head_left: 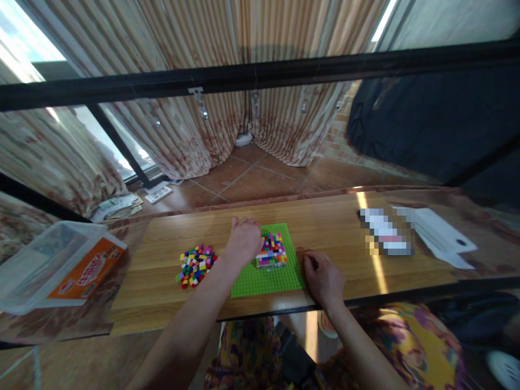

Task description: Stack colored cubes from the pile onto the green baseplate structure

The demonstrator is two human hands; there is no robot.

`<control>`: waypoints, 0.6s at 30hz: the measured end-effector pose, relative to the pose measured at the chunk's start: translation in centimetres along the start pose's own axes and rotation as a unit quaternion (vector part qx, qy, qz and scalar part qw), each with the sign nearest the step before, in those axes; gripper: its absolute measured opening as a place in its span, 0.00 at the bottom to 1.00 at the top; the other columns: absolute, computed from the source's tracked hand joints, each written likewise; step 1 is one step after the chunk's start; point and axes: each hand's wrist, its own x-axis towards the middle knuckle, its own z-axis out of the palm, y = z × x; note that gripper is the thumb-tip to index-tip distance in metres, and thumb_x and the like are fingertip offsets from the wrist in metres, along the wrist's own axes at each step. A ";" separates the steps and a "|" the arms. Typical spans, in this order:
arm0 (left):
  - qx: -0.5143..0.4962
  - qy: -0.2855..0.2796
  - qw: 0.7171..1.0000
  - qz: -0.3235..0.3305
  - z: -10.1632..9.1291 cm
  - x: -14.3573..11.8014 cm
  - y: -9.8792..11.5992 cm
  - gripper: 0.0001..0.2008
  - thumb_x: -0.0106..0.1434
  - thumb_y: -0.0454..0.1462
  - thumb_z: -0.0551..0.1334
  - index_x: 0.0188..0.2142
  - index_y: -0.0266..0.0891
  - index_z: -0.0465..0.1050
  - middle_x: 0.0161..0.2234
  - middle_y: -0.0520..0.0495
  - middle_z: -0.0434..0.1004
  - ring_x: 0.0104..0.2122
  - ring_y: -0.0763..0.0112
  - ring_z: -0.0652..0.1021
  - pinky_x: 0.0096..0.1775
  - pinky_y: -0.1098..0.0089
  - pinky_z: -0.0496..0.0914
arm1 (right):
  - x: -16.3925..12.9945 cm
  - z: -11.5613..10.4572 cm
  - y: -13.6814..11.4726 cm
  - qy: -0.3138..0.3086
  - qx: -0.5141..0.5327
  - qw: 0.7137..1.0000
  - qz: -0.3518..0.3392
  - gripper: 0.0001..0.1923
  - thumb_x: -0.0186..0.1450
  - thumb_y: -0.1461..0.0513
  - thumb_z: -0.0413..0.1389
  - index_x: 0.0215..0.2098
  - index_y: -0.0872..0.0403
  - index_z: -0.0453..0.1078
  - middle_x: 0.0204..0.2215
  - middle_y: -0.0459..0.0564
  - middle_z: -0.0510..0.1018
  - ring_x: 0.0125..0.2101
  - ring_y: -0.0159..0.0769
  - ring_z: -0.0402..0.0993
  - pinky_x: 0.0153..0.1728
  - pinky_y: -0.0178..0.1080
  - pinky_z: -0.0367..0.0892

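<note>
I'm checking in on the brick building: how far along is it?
Done: a patch of mixed-colour bricks covers part of the green baseplate. In hand: the left hand rests at the patch's edge; the right hand sits beside the plate. Left: a loose brick pile and much bare plate.

Bare forearms, no sleeves, yellow and purple floral patterned clothing (pixel 406 346)

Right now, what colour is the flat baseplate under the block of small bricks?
Bright green; the baseplate shows best in the head view, on the wooden table.
</note>
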 end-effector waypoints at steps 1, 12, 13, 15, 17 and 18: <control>0.011 -0.002 1.000 -0.003 0.0 0.1 0.1 0.05 0.56 0.30 0.59 0.29 0.37 0.73 0.34 0.39 0.77 0.40 0.55 0.75 0.52 0.52 0.61 | 0.0 0.0 0.0 -0.002 -0.001 1.000 0.003 0.11 0.67 0.59 0.50 0.39 0.51 0.75 0.39 0.49 0.80 0.34 0.34 0.73 0.29 0.34 0.55; -0.229 0.004 0.972 -0.051 1.8 -0.3 -2.7 0.07 0.59 0.36 0.57 0.30 0.40 0.75 0.30 0.49 0.80 0.31 0.67 0.78 0.36 0.70 0.68 | 0.3 -0.1 -0.4 -0.023 0.010 0.999 0.023 0.12 0.68 0.59 0.49 0.39 0.49 0.75 0.39 0.46 0.79 0.36 0.34 0.74 0.31 0.34 0.58; -0.258 0.014 0.965 -0.051 2.1 -0.6 -2.8 0.08 0.59 0.37 0.57 0.30 0.40 0.76 0.31 0.49 0.81 0.31 0.67 0.79 0.37 0.70 0.69 | 0.3 -0.1 -0.5 -0.024 0.012 0.999 0.023 0.12 0.68 0.59 0.49 0.39 0.49 0.75 0.38 0.46 0.79 0.36 0.34 0.74 0.32 0.34 0.58; -0.302 0.039 0.951 -0.059 2.6 -1.0 -3.1 0.10 0.60 0.40 0.58 0.31 0.40 0.77 0.32 0.50 0.82 0.33 0.67 0.79 0.39 0.69 0.70 | 0.3 -0.2 -0.6 -0.025 0.017 0.999 0.023 0.12 0.68 0.60 0.49 0.39 0.50 0.75 0.38 0.47 0.79 0.37 0.34 0.74 0.33 0.34 0.59; -0.335 0.064 0.937 -0.076 3.1 -1.3 -3.2 0.11 0.59 0.42 0.59 0.32 0.41 0.78 0.33 0.49 0.82 0.34 0.66 0.80 0.41 0.68 0.71 | 0.3 -0.3 -0.7 -0.026 0.021 0.999 0.023 0.12 0.68 0.60 0.49 0.39 0.49 0.75 0.38 0.47 0.79 0.37 0.34 0.74 0.33 0.34 0.59; -0.350 0.073 0.930 -0.087 3.4 -1.4 -3.3 0.11 0.59 0.43 0.59 0.33 0.41 0.79 0.33 0.49 0.82 0.35 0.65 0.80 0.42 0.67 0.71 | 0.3 -0.3 -0.7 -0.027 0.022 0.999 0.023 0.12 0.68 0.60 0.49 0.39 0.49 0.75 0.38 0.47 0.79 0.37 0.34 0.74 0.33 0.34 0.59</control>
